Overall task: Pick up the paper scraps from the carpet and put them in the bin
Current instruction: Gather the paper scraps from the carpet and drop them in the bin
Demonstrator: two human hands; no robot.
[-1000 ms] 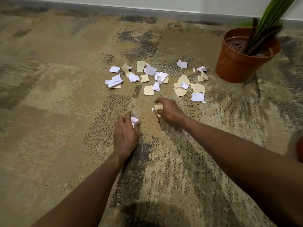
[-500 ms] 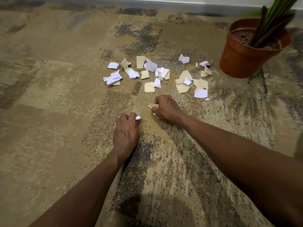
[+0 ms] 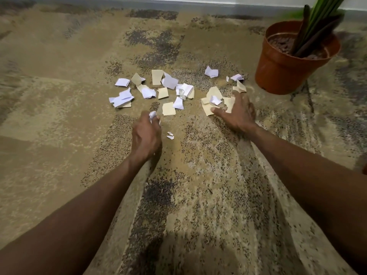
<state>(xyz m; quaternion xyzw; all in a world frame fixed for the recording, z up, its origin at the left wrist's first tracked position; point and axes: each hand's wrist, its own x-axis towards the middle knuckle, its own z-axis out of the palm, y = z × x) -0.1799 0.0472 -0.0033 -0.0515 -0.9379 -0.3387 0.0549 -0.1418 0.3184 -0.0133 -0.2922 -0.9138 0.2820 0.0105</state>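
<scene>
Several white and tan paper scraps (image 3: 168, 81) lie scattered on the brown patterned carpet (image 3: 59, 120). My left hand (image 3: 146, 135) sits just in front of the pile, fingers closed on a crumpled white scrap (image 3: 152, 115). My right hand (image 3: 238, 113) is palm down with fingers spread over the tan scraps (image 3: 206, 111) at the right side of the pile, touching them. Two tiny white bits (image 3: 170, 135) lie on the carpet between my hands. No bin is in view.
An orange plant pot (image 3: 278, 76) with green leaves stands at the back right, close to the rightmost scraps. A grey skirting and wall (image 3: 178, 3) run along the far edge. A sliver of something reddish (image 3: 365, 168) shows at the right border.
My right hand moved forward and right from its closed grip onto the right side of the pile and spread its fingers. My left hand moved forward, still gripping its white scrap. Two tiny bits now lie between them.
</scene>
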